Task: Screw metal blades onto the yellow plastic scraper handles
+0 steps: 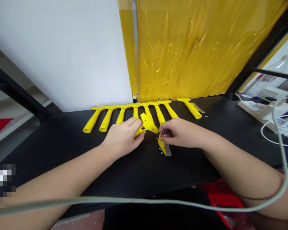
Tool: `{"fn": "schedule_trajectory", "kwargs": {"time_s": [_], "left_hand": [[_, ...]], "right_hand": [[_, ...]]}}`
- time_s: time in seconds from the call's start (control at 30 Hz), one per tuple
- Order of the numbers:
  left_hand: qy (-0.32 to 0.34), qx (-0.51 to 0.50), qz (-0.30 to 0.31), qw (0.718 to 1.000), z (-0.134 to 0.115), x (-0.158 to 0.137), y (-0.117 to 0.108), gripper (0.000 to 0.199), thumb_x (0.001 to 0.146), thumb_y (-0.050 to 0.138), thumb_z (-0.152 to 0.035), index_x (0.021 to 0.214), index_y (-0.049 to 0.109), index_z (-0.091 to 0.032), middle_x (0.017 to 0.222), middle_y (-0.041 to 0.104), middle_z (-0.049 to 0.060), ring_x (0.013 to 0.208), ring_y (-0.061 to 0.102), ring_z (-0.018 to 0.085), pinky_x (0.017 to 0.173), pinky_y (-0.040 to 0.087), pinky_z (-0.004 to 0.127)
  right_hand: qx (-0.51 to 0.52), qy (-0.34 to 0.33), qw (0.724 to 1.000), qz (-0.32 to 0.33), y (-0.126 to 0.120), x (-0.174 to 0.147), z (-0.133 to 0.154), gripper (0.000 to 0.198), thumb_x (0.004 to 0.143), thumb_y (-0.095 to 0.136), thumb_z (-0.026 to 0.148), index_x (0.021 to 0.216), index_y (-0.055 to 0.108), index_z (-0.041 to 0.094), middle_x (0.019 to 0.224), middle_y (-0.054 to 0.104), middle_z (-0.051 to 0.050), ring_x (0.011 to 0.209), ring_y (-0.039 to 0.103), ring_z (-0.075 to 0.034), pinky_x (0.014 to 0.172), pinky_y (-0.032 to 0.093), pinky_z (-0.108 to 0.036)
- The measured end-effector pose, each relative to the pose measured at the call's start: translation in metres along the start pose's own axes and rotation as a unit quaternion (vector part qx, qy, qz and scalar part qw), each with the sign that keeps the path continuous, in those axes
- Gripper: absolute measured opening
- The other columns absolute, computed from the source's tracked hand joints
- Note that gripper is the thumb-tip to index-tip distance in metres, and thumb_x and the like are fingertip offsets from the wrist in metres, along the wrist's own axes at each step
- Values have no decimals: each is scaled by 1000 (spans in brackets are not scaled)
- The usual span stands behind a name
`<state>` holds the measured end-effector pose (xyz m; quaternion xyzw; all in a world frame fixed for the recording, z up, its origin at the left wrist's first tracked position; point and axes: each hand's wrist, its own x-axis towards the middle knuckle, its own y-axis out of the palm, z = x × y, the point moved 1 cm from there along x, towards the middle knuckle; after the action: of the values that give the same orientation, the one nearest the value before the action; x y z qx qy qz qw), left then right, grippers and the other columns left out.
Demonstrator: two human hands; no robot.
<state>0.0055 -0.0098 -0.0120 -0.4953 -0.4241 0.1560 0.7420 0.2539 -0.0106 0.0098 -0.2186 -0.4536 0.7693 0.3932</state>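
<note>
- The hands [123, 135] and forearms [81, 172] were bare.
- Black clothing [156, 210] showed at bottom centre.
- A thin dark line [256, 198], band or shadow unclear, crossed the right arm [247, 174].

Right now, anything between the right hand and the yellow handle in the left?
Nothing visible. The right hand is right beside the head of the yellow handle that the left hand holds; contact is unclear. A loose nut lies toward the person, out of that gap.
</note>
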Motion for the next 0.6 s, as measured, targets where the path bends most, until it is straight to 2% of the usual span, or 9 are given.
{"fn": "schedule_trajectory", "kwargs": {"time_s": [0.1,0.2,0.4,0.6], "left_hand": [[11,-4,-14,1000,-1,0,-1,21,101,57,-40,101,63,-20,93,70,4,73,67,19,53,41,31],[28,-9,-33,999,-3,0,-3,21,101,56,-40,100,63,-19,91,69,4,69,65,17,52,41,31],[56,-7,-42,998,-4,-1,-4,22,103,54,-39,99,62,-19,89,68,3,68,63,16,54,42,30],[56,3,-47,997,-4,0,-3,23,103,54,-38,97,62,-18,87,67,3,66,62,16,52,41,31]], "right_hand": [[72,36,993,-85,-1,5,-11,21,83,77,29,97,65,20,92,71,-3,69,58,-14,65,44,-30],[159,36,983,-89,5,11,-17,34,78,82,34,103,64,20,101,69,-4,75,60,-15,69,47,-31],[272,-14,959,-83,16,19,-17,27,78,80,29,95,60,20,81,56,3,72,52,-14,68,44,-31],[372,12,927,-50,21,22,-17,43,72,86,29,98,53,22,71,44,9,64,41,-11,58,34,-26]]}}
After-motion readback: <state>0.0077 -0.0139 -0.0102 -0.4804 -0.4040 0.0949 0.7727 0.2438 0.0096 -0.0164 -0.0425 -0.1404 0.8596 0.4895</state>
